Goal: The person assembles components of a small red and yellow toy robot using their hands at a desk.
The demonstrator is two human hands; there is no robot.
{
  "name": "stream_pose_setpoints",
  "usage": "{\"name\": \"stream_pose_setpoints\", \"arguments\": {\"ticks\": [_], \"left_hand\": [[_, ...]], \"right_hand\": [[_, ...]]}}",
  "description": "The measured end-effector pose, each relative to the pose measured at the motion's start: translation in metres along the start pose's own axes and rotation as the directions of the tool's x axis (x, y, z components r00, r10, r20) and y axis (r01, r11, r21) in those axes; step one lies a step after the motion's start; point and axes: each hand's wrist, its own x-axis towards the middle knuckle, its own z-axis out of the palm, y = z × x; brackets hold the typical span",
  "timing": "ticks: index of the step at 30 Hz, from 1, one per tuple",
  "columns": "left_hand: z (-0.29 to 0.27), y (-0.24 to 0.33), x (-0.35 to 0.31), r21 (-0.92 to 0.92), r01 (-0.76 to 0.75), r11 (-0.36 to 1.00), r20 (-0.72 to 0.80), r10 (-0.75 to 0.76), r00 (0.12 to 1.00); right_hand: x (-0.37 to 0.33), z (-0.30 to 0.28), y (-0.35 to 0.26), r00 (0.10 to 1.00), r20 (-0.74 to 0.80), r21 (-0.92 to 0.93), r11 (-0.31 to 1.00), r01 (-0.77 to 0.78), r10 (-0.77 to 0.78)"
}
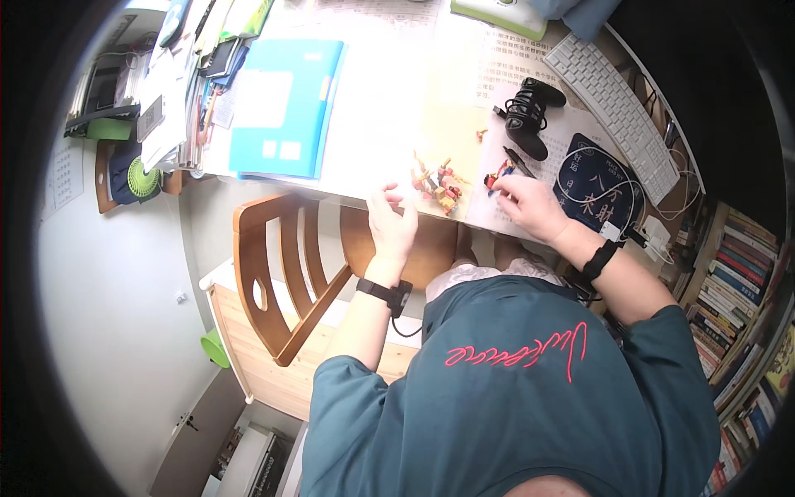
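Small red-and-blue toy piece (494,176): near side of tabletop (377,116), right of red-and-yellow toy cluster (445,187). Likely light, stiff plastic; thin projections probably fragile, best held by the thicker middle. Looks jagged, brightly coloured; fine detail too small to tell. Right grip (528,204) has fingertips at it; whether clenched, cannot tell. Left grip (392,222) released, fingers loosely curled, left of cluster.

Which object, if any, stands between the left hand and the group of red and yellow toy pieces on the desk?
Nothing visible stands between the left hand and the red and yellow toy pieces. The black game controller lies beyond the right hand, off that path.
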Motion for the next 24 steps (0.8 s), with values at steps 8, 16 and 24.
{"name": "stream_pose_setpoints", "arguments": {"ticks": [8, 16, 24], "left_hand": [[0.01, -0.007, 0.014, -0.552, 0.526, 0.647, 0.412, -0.337, 0.847], [-0.011, 0.016, 0.012, -0.628, 0.545, 0.556, 0.458, -0.302, 0.836], [-0.039, 0.024, 0.001, -0.594, 0.282, 0.753, 0.181, -0.217, 0.959]], "right_hand": [[0.016, 0.053, -0.019, 0.96, 0.084, -0.251, 0.927, 0.28, -0.267], [0.023, 0.051, -0.018, 0.988, -0.051, 0.048, 0.988, 0.149, -0.146], [0.031, 0.003, -0.026, 0.87, 0.394, 0.74, 0.46, -0.491, 0.296]]}}
